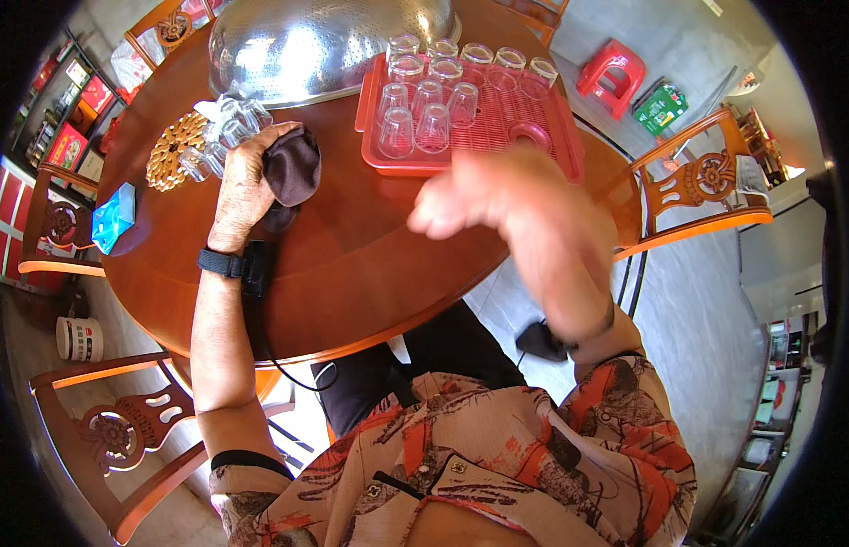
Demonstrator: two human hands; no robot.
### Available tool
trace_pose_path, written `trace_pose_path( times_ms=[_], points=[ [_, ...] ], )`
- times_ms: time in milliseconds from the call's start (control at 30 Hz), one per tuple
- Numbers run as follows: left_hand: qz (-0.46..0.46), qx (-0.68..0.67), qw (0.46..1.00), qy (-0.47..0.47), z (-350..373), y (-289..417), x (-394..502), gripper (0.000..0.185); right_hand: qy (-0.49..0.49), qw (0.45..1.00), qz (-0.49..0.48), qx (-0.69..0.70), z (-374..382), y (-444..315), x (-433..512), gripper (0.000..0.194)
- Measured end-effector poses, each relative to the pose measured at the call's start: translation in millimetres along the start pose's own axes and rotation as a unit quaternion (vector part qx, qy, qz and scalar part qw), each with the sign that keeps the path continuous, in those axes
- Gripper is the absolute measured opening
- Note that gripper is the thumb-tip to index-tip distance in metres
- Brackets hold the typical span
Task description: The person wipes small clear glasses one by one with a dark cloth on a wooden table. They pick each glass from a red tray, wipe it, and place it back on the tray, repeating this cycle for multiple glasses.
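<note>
My left hand (245, 174) grips a dark brown cloth (292, 166) above the round wooden table (356, 260). Just beyond its fingers stands a cluster of small clear glasses (234, 124), partly covered by the hand, with something white among them. My right hand (493, 195) is motion-blurred over the table, at the near edge of a red plastic tray (390, 163). Whether its curled fingers hold anything cannot be made out. Several small glasses (433, 128) sit upside down on the tray's left side. Wider glasses (476, 58) line its back, and a red ring-shaped piece (530, 135) lies near its right side.
A large perforated metal dome (294, 51) occupies the table's far side. Beside the glasses lies a golden-brown slatted trivet (170, 154); a blue packet (115, 217) rests at the left edge. Carved wooden chairs (705, 181) surround the table. A red plastic stool (612, 75) stands beyond, right.
</note>
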State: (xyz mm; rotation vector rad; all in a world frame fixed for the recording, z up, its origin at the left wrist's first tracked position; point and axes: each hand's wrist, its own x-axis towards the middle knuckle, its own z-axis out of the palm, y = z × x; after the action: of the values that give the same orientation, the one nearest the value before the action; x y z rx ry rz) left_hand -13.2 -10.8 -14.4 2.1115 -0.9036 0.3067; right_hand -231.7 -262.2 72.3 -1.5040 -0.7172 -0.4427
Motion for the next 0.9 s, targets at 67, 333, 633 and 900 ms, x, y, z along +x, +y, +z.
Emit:
trace_pose_path(
  times_ms=[67, 333, 633, 900],
  points=[
    [-0.004, -0.003, 1.000, -0.002, 1, -1, 0, 0.035, -0.061, 0.981, -0.050, 0.176, 36, -22, -4, 0.037],
    [-0.018, -0.014, 1.000, 0.002, -1, -5, -2, 0.035, -0.038, 0.929, -0.136, 0.342, 81, -47, 3, 0.033],
    [0.026, 0.010, 1.000, 0.003, 1, -8, -1, 0.032, -0.010, 0.916, -0.167, 0.364, 98, -59, -6, 0.031],
    [0.020, 0.013, 1.000, -0.002, -1, -7, 0, 0.034, 0.027, 0.900, -0.202, 0.386, 111, -61, -4, 0.032]
  ],
)
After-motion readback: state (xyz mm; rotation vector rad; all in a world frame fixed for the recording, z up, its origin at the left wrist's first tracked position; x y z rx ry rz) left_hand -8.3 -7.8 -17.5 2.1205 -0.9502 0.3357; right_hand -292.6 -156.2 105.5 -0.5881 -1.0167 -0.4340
